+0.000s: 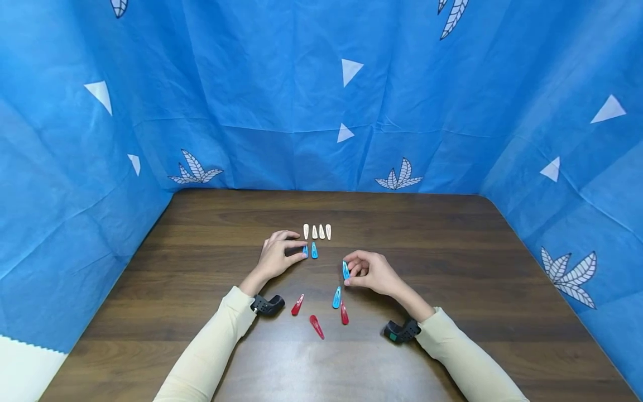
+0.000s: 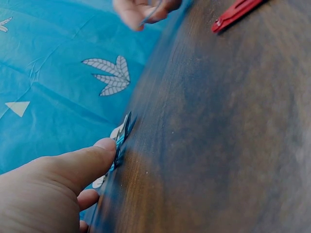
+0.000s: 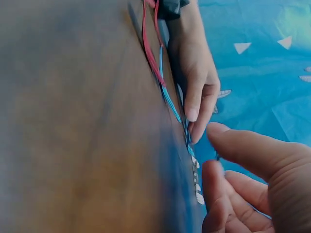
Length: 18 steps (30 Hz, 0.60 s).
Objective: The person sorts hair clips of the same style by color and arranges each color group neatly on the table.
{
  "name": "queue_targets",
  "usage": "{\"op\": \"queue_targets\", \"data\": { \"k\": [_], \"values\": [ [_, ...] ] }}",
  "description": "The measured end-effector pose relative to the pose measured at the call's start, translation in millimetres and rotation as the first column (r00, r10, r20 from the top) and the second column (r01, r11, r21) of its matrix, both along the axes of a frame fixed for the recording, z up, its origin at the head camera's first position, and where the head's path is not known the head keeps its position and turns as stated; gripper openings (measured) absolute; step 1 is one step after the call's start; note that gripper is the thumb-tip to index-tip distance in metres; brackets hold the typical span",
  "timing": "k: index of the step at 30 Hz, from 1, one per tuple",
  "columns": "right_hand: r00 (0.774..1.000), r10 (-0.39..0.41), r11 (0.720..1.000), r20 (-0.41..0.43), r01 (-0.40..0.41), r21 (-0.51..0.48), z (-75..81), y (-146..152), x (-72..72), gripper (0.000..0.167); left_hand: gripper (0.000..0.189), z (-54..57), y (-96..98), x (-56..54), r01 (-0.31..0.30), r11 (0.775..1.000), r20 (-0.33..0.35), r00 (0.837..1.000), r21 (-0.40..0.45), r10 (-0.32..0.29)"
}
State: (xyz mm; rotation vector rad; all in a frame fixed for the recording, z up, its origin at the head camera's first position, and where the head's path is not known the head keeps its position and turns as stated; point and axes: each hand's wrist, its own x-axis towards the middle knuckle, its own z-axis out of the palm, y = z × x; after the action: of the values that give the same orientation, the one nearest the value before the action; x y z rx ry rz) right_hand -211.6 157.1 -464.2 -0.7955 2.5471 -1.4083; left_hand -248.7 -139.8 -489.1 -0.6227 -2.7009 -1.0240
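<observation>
My left hand (image 1: 275,255) pinches a blue snap hair clip (image 1: 305,250) lengthwise between thumb and fingers, down at the tabletop. Right beside that one lies another blue clip (image 1: 314,250), parallel to it. In the left wrist view the thumb (image 2: 99,153) covers part of the clips. Over the table to the right, my right hand (image 1: 375,272) holds a blue hair clip (image 1: 345,270) upright by its ends, between thumb and fingertip. Below it a further blue clip (image 1: 336,297) lies on the wood. The right wrist view mostly hides the held clip behind the fingers.
Several white hair clips (image 1: 315,232) stand in a row just beyond the blue pair. Three red clips, one at the front (image 1: 317,327), lie scattered between the forearms. Blue patterned cloth (image 1: 296,156) hangs around the wooden table (image 1: 427,229).
</observation>
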Motion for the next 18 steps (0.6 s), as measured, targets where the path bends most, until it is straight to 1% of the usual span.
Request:
{"op": "queue_targets", "data": {
  "k": [4,9,13,18],
  "values": [
    [0.999,-0.046,0.998,-0.001,0.046,-0.033,8.5,-8.1,-8.1,0.045,0.034,0.5,0.1,0.0,0.001,1.0,0.008,1.0,-0.008,-0.001],
    [0.993,-0.121,0.991,0.001,0.121,-0.054,15.3,-22.7,-22.3,0.045,0.035,1.1,0.2,-0.7,-0.005,1.0,0.018,1.0,-0.013,0.005],
    [0.987,-0.158,0.985,0.011,0.158,-0.069,16.2,-34.1,-33.1,0.045,0.035,1.4,0.5,-0.5,-0.008,1.0,0.022,1.0,-0.016,0.008],
    [0.984,-0.175,0.982,0.029,0.176,-0.073,12.3,-43.5,-42.7,0.045,0.034,1.2,1.0,-0.5,-0.007,1.0,0.029,1.0,-0.018,0.008]
  ]
}}
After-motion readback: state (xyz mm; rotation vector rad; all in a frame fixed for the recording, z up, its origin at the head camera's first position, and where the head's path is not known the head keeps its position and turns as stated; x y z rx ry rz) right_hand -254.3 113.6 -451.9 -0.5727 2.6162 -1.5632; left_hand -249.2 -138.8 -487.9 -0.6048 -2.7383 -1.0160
